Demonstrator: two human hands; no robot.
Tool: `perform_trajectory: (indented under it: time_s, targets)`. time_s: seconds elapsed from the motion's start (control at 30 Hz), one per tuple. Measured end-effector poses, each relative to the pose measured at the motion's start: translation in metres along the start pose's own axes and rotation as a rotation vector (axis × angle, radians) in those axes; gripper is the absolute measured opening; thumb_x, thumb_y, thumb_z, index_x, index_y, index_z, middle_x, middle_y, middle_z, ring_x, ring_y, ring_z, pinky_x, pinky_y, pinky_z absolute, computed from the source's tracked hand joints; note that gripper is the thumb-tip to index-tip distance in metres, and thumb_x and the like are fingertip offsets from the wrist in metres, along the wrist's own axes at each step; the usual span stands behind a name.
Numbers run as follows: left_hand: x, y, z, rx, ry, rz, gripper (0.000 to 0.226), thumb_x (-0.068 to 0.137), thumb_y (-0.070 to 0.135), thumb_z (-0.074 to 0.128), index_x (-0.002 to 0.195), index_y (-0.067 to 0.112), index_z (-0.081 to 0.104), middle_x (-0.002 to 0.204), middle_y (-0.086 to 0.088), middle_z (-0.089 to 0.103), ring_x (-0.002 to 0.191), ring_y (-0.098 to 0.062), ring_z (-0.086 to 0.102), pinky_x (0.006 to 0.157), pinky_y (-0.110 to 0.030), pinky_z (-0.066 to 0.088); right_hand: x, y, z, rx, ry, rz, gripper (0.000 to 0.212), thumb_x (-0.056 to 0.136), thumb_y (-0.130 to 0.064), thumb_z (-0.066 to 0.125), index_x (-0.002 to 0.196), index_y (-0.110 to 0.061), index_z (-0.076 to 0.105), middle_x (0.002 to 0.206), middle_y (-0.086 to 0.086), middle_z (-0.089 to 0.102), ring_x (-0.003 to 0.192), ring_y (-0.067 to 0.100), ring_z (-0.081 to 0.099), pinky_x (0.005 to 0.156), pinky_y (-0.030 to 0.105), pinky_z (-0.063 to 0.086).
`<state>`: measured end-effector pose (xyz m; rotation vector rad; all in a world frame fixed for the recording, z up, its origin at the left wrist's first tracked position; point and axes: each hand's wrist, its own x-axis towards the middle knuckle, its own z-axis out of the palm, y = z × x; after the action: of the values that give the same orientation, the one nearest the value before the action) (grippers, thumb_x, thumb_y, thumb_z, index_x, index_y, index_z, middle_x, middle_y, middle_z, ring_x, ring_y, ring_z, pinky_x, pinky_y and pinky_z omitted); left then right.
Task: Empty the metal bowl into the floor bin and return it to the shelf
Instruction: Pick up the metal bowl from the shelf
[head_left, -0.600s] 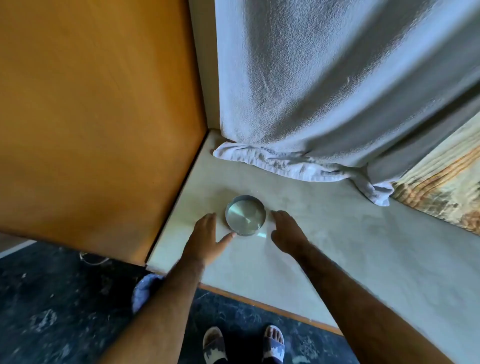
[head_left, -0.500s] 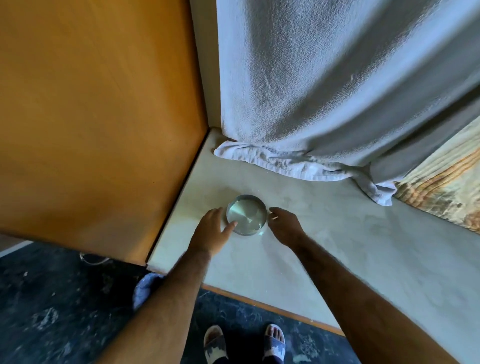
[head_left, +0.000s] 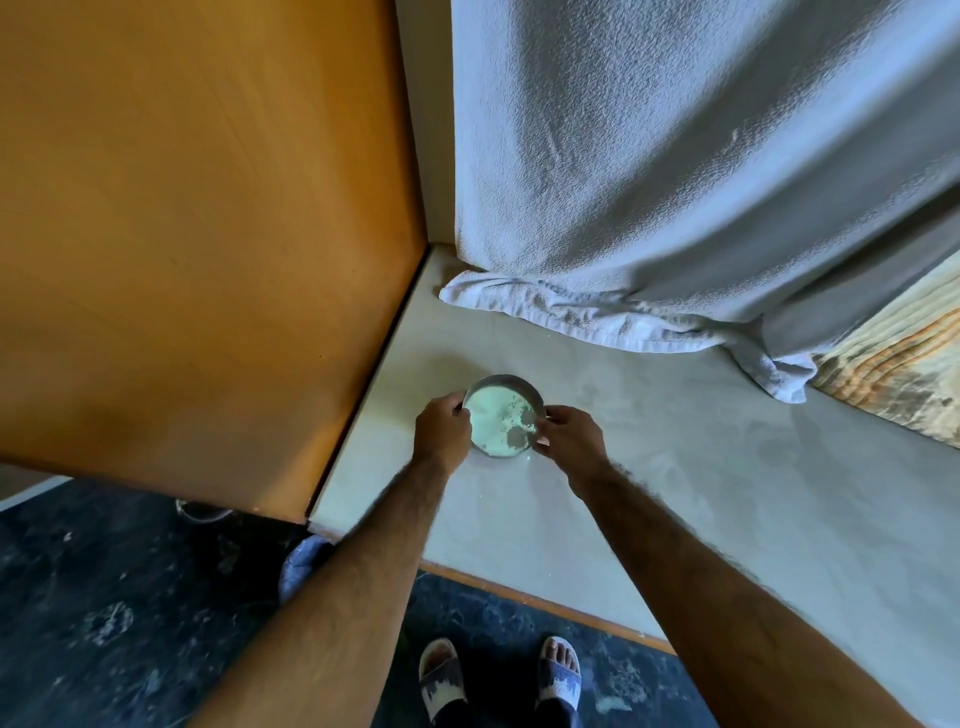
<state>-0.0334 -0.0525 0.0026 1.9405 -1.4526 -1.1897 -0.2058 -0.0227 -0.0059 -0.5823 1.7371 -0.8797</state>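
On the shelf (head_left: 675, 519), the metal bowl (head_left: 501, 415) sat between both hands, left hand (head_left: 441, 423) clasping its nine-o'clock rim, right hand (head_left: 569, 439) its three-o'clock.

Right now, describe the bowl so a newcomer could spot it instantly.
Find the pale shelf that meets the orange wooden panel, below the hanging grey towel. Near that corner sits a small round metal bowl, gripped by the left hand and right hand. It is the only shiny object there.
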Motion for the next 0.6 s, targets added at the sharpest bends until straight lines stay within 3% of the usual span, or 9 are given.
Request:
perform_trajectory:
  time_s: [0.07,0.13,0.23,0.37,0.6]
  targets:
    - [0.000,0.001,-0.005,-0.113,0.003,-0.035,0.035,0.084,0.012,0.047,0.107,0.015,0.072,0.101,-0.002,0.072,0.091,-0.023,0.064,0.070,-0.029,0.059,-0.003,-0.001,0.003,0.022,0.005,-0.017,0.024,0.089,-0.006,0.062,0.108,-0.006,0.075,0.106,0.015,0.076,0.097,0.029,0.074,0.084,0.037,0.063]
    - [0.000,-0.001,-0.014,-0.212,-0.003,-0.051,0.033,0.082,0.019,0.051,0.107,0.018,0.072,0.102,0.000,0.072,0.095,-0.026,0.067,0.077,-0.045,0.061,-0.011,-0.005,0.004,0.051,0.015,-0.037,0.025,0.090,-0.010,0.063,0.111,-0.008,0.075,0.104,0.013,0.076,0.092,0.027,0.074,0.085,0.037,0.062]
    - [-0.008,0.000,-0.025,-0.295,-0.023,-0.036,0.033,0.083,0.021,0.054,0.112,0.020,0.071,0.105,0.002,0.072,0.098,-0.024,0.067,0.078,-0.046,0.061,-0.022,-0.005,0.002,0.142,-0.010,-0.030,0.024,0.089,-0.017,0.067,0.110,-0.010,0.077,0.103,0.013,0.077,0.083,0.022,0.069,0.086,0.038,0.060]
    - [-0.029,-0.006,-0.039,-0.397,-0.054,-0.025,0.033,0.090,0.016,0.056,0.122,0.015,0.066,0.119,-0.004,0.068,0.105,-0.027,0.065,0.078,-0.047,0.061,-0.045,-0.003,0.000,0.295,-0.099,-0.038,0.027,0.089,-0.014,0.070,0.115,-0.005,0.074,0.110,0.015,0.077,0.095,0.027,0.075,0.083,0.033,0.062]
    - [-0.088,-0.048,-0.062,-0.560,-0.074,-0.091,0.034,0.091,0.014,0.063,0.125,0.010,0.064,0.126,-0.009,0.064,0.110,-0.029,0.063,0.082,-0.048,0.060,-0.105,0.013,0.007,0.257,-0.210,-0.042,0.030,0.092,-0.021,0.069,0.121,-0.012,0.070,0.115,0.014,0.075,0.098,0.035,0.075,0.084,0.043,0.063]
